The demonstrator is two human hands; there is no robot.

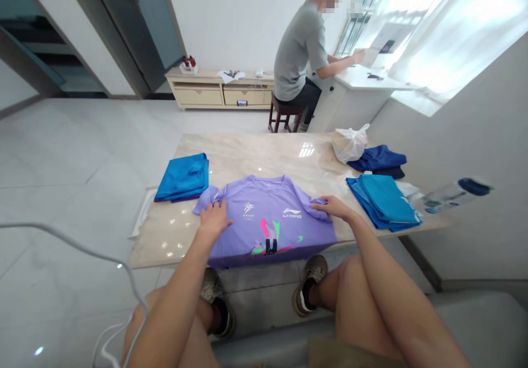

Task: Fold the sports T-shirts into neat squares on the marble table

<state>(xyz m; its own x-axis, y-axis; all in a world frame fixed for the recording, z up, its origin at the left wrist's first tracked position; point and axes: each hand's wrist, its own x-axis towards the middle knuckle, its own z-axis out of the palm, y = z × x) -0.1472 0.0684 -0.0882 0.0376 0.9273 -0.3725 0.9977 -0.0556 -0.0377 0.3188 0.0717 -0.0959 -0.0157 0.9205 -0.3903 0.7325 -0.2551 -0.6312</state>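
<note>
A purple T-shirt (270, 200) lies spread front side up on the table, its collar facing away from me and its lower part hanging over the near edge. White logos and a pink, green and black print show on its front. My left hand (214, 222) rests on the sleeve at the left, fingers spread and lying on the cloth. Over at the right sleeve, my right hand (333, 207) has its thumb and fingers closed on the fabric edge. That sleeve lies somewhat bunched.
Folded blue clothing (183, 175) lies left on the marble-look table (247, 150). At right are another folded blue pile (383, 198), dark blue clothing (377, 159), a white plastic bag (350, 143) and a clear bottle (454, 195). A cable (82, 245) crosses at left. A seated person (301, 49) is beyond.
</note>
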